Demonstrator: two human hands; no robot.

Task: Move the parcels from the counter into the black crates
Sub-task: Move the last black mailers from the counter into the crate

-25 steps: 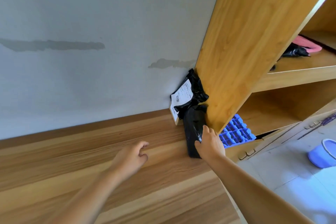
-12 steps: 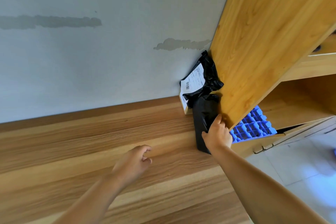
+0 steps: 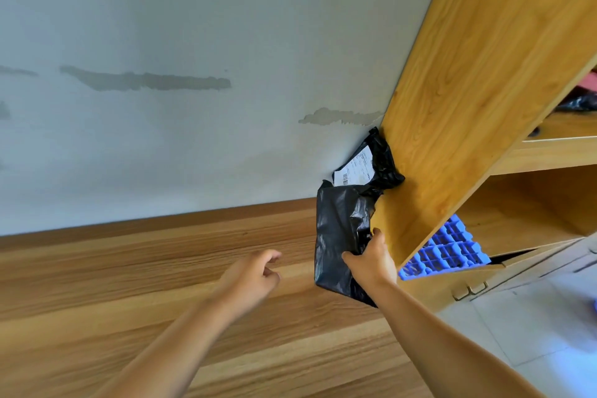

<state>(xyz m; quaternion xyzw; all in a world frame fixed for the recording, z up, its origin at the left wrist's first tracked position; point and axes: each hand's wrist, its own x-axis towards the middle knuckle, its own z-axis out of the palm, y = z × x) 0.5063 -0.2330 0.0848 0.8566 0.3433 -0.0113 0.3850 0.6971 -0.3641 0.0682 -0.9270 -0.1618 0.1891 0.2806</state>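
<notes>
1. The right hand (image 3: 371, 260) grips a black parcel (image 3: 339, 236), thumb on its near face and fingers curled round its right edge.
2. That black parcel is tilted up on its lower end at the far right corner of the wooden worktop (image 3: 161, 284), just beside the side panel of a wooden shelf unit (image 3: 468, 90).
3. A second black parcel (image 3: 381, 161), with a white shipping label (image 3: 355, 168) facing out, stands behind the first, wedged in the corner between the grey wall (image 3: 193, 42) and the shelf unit's panel. The two parcels touch where they overlap.
4. The left hand (image 3: 252, 278) hovers above the worktop, left of the gripped parcel and apart from it. Its fingers are loosely curled and it holds nothing.
5. A blue plastic grid (image 3: 442, 249) shows past the right edge of the worktop, under the lower shelf of the unit.
6. On an upper shelf at the right edge of view lie a dark crumpled bag (image 3: 578, 103) and something pink (image 3: 589, 84), both only partly visible.
7. The grey wall has patches where the paint looks worn.
8. A pale tiled floor (image 3: 533, 333) lies to the right of the worktop.
</notes>
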